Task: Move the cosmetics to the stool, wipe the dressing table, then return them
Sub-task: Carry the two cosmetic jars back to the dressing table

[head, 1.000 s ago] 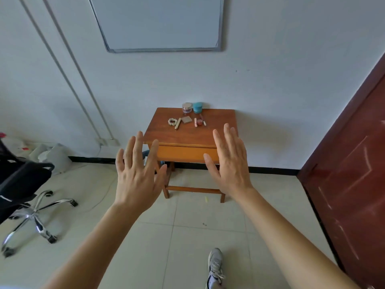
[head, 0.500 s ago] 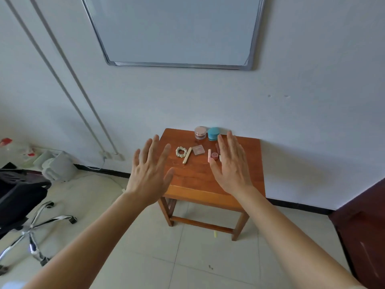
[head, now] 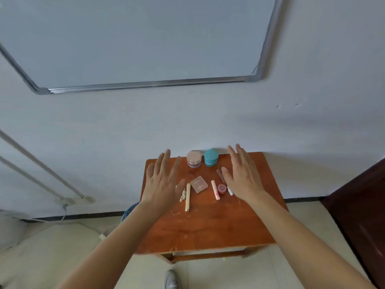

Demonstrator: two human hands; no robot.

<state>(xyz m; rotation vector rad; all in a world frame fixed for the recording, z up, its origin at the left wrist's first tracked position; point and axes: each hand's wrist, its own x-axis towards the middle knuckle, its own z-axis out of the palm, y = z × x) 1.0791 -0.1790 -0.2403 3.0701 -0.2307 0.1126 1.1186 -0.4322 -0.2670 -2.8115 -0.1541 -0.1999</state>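
both left hand [head: 161, 185] and right hand [head: 242, 177] hover flat, fingers [head: 166, 158] spread.

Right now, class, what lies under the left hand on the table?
Beside the left hand, a beaded band pokes out on the table; the rest is hidden, and what else lies beneath cannot be seen.
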